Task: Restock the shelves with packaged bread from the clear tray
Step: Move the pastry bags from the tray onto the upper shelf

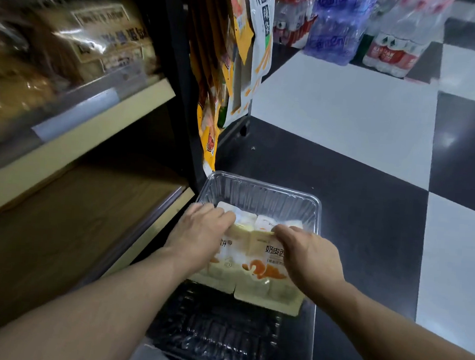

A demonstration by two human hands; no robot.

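Clear ribbed plastic tray (261, 191), glossy film bread packs (256, 261), matt wood-look shelf (67, 218), polished floor tiles (348, 109)

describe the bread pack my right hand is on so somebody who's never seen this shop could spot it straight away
Start at the shelf unit's lower right corner, where a clear tray sits on the black floor tile. Pale cream bread packs lie inside it in two rows. Yours is the near-row pack under the right hand, right of the one under the left hand; it shows the bigger orange splash and dark characters.
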